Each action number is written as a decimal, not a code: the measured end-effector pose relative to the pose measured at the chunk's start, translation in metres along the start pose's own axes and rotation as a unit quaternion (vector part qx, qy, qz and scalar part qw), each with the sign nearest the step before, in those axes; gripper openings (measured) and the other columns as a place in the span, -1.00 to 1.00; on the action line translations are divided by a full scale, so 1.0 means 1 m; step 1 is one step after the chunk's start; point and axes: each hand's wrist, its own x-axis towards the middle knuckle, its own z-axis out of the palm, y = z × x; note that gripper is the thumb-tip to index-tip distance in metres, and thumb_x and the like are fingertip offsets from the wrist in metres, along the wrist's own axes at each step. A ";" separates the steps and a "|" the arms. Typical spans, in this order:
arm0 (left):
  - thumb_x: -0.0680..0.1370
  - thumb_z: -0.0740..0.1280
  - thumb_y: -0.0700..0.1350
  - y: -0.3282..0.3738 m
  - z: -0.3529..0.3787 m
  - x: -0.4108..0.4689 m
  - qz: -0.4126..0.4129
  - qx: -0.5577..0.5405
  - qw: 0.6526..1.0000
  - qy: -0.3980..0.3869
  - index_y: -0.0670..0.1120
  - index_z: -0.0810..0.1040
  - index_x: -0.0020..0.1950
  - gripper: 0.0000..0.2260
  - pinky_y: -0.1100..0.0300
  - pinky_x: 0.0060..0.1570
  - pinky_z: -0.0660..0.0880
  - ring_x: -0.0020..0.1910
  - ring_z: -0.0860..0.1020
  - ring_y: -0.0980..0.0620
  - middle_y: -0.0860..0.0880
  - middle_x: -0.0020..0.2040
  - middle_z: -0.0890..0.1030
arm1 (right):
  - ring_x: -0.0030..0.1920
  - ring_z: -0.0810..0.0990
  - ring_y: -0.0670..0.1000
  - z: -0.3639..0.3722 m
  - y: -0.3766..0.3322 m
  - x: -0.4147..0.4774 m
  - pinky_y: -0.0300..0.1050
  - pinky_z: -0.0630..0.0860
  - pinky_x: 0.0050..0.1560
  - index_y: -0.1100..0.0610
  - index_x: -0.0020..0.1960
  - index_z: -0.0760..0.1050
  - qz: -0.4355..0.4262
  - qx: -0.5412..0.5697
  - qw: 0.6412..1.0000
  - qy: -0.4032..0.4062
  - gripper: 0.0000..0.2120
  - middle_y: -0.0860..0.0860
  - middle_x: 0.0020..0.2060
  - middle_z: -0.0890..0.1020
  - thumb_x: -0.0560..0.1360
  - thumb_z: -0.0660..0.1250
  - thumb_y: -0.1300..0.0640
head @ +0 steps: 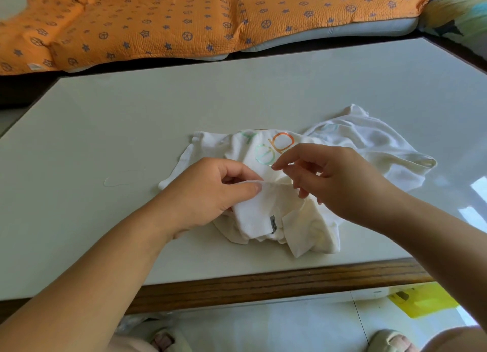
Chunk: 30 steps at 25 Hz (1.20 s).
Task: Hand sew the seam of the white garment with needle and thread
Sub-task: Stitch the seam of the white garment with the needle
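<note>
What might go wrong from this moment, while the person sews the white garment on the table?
1. The right hand pinches the thin needle close to the left hand, which holds the fold; a prick seems possible.
2. The white garment lies bunched in layers, so a stitch may catch a layer underneath.
3. The loose thread on the table could tangle.

Both bare forearms reach toward the white garment [369, 143]. The left hand [208, 193] lies on its near-left part, thumb and curled fingers pinching a fold. The right hand [337, 178] hovers over its middle, thumb and forefinger pinching a needle [272, 166].
</note>
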 end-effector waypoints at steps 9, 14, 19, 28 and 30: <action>0.52 0.41 -0.11 -0.001 -0.002 0.001 0.013 0.006 1.000 0.001 0.01 0.70 -0.10 -0.93 0.29 -0.10 0.50 -0.14 0.65 0.19 0.08 -0.16 0.71 | -0.30 0.61 -0.11 0.000 0.003 -0.001 -0.24 0.50 -0.16 -0.12 -0.05 0.65 -0.014 -0.025 0.999 -0.039 -0.81 -0.04 -0.34 0.62 0.54 0.33 0.15; 0.51 0.41 -0.11 -0.001 -0.001 0.001 0.015 0.003 1.000 0.000 0.03 0.70 -0.12 -0.92 0.30 -0.10 0.49 -0.15 0.65 0.21 0.09 -0.16 0.71 | -0.33 0.60 -0.14 0.001 0.004 0.000 -0.39 0.45 -0.26 -0.13 -0.05 0.64 -0.001 -0.016 0.999 -0.037 -0.81 -0.05 -0.37 0.61 0.55 0.32 0.13; 0.51 0.42 -0.10 -0.002 -0.002 0.001 0.016 0.001 1.000 0.000 0.02 0.71 -0.12 -0.93 0.24 -0.04 0.52 -0.13 0.65 0.17 0.07 -0.15 0.71 | -0.32 0.60 -0.13 0.001 0.004 -0.002 -0.33 0.47 -0.21 -0.13 -0.06 0.63 -0.003 -0.027 0.999 -0.044 -0.81 -0.03 -0.36 0.61 0.54 0.31 0.13; 0.51 0.42 -0.09 -0.002 -0.002 0.002 0.014 0.012 1.000 -0.001 0.00 0.71 -0.11 -0.93 0.16 0.05 0.55 -0.10 0.66 0.14 0.06 -0.16 0.71 | -0.30 0.60 -0.13 0.001 0.004 -0.003 -0.32 0.48 -0.20 -0.12 -0.05 0.63 0.002 -0.025 0.998 -0.054 -0.81 -0.05 -0.34 0.62 0.53 0.31 0.14; 0.52 0.42 -0.09 -0.002 -0.002 0.001 0.012 0.012 1.000 -0.001 0.01 0.71 -0.12 -0.92 0.16 0.06 0.55 -0.09 0.66 0.13 0.07 -0.15 0.71 | -0.30 0.60 -0.13 0.002 0.004 -0.003 -0.34 0.47 -0.21 -0.12 -0.06 0.63 0.003 -0.023 0.998 -0.055 -0.81 -0.05 -0.34 0.62 0.53 0.31 0.14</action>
